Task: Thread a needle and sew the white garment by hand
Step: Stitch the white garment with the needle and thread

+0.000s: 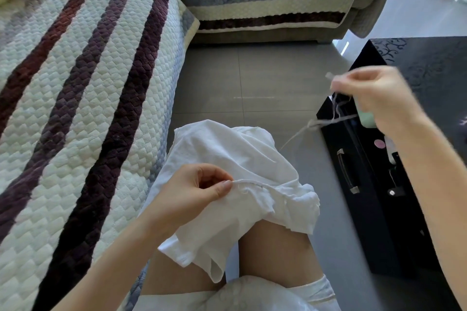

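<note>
The white garment (227,159) lies bunched over my knees. My left hand (192,192) pinches its hem edge between thumb and forefinger. My right hand (376,98) is raised up and to the right, over the edge of the black table, fingers curled and pinching a light thread (326,121). The thread hangs in loops below the hand and runs down-left toward the garment. The hand is motion-blurred; the needle itself cannot be made out.
A striped quilted sofa (75,83) fills the left and the back. A black table (404,134) with a drawer handle (346,171) stands at the right, with a pale green item (366,118) and small objects on it. Grey tiled floor (252,78) lies between.
</note>
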A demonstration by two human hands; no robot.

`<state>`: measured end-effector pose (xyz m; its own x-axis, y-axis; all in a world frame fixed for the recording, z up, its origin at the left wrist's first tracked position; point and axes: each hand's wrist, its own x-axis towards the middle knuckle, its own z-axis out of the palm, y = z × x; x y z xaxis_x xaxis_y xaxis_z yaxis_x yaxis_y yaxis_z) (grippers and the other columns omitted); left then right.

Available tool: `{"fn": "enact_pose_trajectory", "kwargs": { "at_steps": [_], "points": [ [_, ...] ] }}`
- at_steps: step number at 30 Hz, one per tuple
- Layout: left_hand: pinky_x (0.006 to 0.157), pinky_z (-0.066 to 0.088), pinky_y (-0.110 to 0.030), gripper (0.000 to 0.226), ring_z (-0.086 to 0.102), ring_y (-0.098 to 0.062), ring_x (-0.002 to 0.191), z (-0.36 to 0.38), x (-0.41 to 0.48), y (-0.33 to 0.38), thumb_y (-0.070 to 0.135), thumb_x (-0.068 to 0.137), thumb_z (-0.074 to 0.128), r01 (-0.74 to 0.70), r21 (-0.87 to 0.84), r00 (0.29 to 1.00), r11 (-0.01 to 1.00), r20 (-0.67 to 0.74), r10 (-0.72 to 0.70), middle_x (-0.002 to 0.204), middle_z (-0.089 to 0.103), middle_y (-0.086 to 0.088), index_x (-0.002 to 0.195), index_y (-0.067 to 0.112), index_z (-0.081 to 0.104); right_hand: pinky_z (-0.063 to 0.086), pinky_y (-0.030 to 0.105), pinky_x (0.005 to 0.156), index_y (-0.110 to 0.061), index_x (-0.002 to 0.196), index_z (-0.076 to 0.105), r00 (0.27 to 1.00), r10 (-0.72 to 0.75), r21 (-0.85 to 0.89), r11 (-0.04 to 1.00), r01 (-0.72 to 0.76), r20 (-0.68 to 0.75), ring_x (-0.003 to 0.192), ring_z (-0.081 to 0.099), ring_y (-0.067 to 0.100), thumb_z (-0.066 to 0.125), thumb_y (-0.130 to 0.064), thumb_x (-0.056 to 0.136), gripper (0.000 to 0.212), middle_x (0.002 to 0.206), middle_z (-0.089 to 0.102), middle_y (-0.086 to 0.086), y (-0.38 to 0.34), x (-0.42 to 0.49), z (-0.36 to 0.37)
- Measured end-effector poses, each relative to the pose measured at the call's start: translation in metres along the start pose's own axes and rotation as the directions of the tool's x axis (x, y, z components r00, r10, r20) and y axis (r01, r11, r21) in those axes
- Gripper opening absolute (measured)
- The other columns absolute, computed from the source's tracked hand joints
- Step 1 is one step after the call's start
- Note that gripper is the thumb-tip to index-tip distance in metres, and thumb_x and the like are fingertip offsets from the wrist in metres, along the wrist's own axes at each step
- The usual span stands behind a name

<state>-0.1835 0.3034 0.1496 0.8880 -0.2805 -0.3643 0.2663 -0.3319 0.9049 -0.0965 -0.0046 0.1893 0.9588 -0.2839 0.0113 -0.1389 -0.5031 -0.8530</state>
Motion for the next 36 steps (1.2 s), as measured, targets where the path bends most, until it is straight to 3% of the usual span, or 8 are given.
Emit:
{"fn": "enact_pose_trajectory", "kwargs": {
  "at_steps": [2, 4, 10, 15, 22, 27, 32, 36],
  "points": [
    [0.065, 0.047, -0.012, 0.011, 0.062, 0.0, 0.068, 0.0, -0.001, 0.0, 0.008, 0.086, 0.065, -0.002, -0.006, 1.0, 1.0, 0.006, 0.002, 0.071, 0.07, 0.005, 0.081, 0.014, 0.073, 0.043, 0.03, 0.066, -0.013, 0.112, 0.067, 1.0, -0.005, -0.65, 0.76, -0.008, -0.018, 0.076, 0.064, 0.024, 0.069, -0.033, 0.083, 0.036, 0.082, 0.069, 0.005, 0.016, -0.007, 0.015],
    [0.066, 0.048, -0.013, 0.013, 0.062, -0.001, 0.069, 0.001, 0.0, 0.0, 0.007, 0.086, 0.065, -0.005, -0.008, 1.0, 1.0, 0.01, 0.005, 0.072, 0.071, 0.004, 0.079, 0.015, 0.073, 0.043, 0.035, 0.078, -0.017, 0.129, 0.056, 0.993, -0.109, -0.746, 0.665, 0.043, -0.041, 0.095, 0.062, 0.034, 0.07, -0.037, 0.082, 0.053, 0.094, 0.068, 0.011, 0.019, -0.018, 0.027],
    [0.066, 0.049, -0.013, 0.013, 0.063, -0.002, 0.069, 0.001, -0.001, 0.003, 0.007, 0.086, 0.065, -0.009, -0.005, 1.0, 1.0, 0.015, 0.009, 0.075, 0.072, 0.002, 0.08, 0.015, 0.073, 0.03, 0.012, 0.054, -0.035, 0.105, 0.071, 0.836, -0.329, -0.191, 0.875, 0.444, 0.439, 0.049, 0.037, 0.008, 0.07, -0.016, 0.083, 0.03, 0.047, 0.034, -0.009, -0.001, -0.065, 0.049],
    [0.066, 0.049, -0.012, 0.015, 0.064, -0.002, 0.069, 0.003, -0.002, 0.005, 0.006, 0.086, 0.065, -0.024, 0.0, 0.999, 1.0, 0.026, 0.024, 0.073, 0.072, 0.004, 0.078, 0.016, 0.072, 0.032, 0.009, 0.061, -0.038, 0.095, 0.073, 0.687, -0.267, -0.288, 0.762, 0.58, 0.676, 0.06, 0.046, 0.003, 0.07, -0.031, 0.084, 0.013, 0.055, 0.049, -0.009, 0.002, -0.081, 0.069],
    [0.064, 0.048, -0.012, 0.01, 0.063, -0.001, 0.068, 0.002, -0.001, 0.003, 0.007, 0.087, 0.064, -0.022, 0.011, 0.999, 1.0, 0.042, 0.021, 0.072, 0.071, 0.004, 0.082, 0.011, 0.073, 0.044, 0.024, 0.056, -0.023, 0.07, 0.072, 0.725, -0.351, 0.236, 0.936, 0.26, 0.592, 0.057, 0.053, 0.011, 0.074, -0.012, 0.08, 0.014, 0.064, 0.066, 0.004, -0.017, -0.07, 0.05],
    [0.065, 0.047, -0.012, 0.012, 0.062, -0.001, 0.068, 0.003, 0.0, -0.001, 0.007, 0.086, 0.065, -0.01, 0.039, 1.0, 0.999, 0.03, 0.009, 0.071, 0.07, 0.005, 0.08, 0.014, 0.072, 0.017, 0.022, 0.047, -0.018, 0.067, 0.069, 0.7, -0.56, 0.837, 0.539, -0.099, 0.443, 0.048, 0.021, 0.009, 0.075, -0.025, 0.073, 0.011, 0.052, 0.033, -0.009, -0.045, -0.056, 0.017],
    [0.069, 0.049, -0.017, 0.009, 0.063, -0.004, 0.071, 0.004, 0.003, -0.002, 0.01, 0.087, 0.065, -0.007, 0.026, 1.0, 1.0, 0.027, 0.006, 0.078, 0.072, -0.003, 0.082, 0.013, 0.072, 0.01, 0.025, 0.049, -0.006, 0.063, 0.05, 0.66, -0.614, 0.834, -0.005, -0.552, 0.434, 0.05, 0.02, 0.015, 0.055, 0.005, 0.083, 0.023, 0.055, 0.022, 0.002, -0.057, -0.047, 0.002],
    [0.068, 0.049, -0.014, 0.01, 0.062, -0.004, 0.071, 0.005, 0.004, 0.0, 0.009, 0.088, 0.064, -0.002, 0.002, 1.0, 1.0, 0.024, 0.002, 0.077, 0.072, -0.001, 0.082, 0.012, 0.072, 0.023, 0.018, 0.046, -0.017, 0.067, 0.071, 0.735, -0.547, 0.868, 0.484, -0.113, 0.401, 0.046, 0.028, 0.007, 0.07, -0.017, 0.073, 0.007, 0.05, 0.035, -0.011, -0.048, -0.052, 0.01]
  ]
}}
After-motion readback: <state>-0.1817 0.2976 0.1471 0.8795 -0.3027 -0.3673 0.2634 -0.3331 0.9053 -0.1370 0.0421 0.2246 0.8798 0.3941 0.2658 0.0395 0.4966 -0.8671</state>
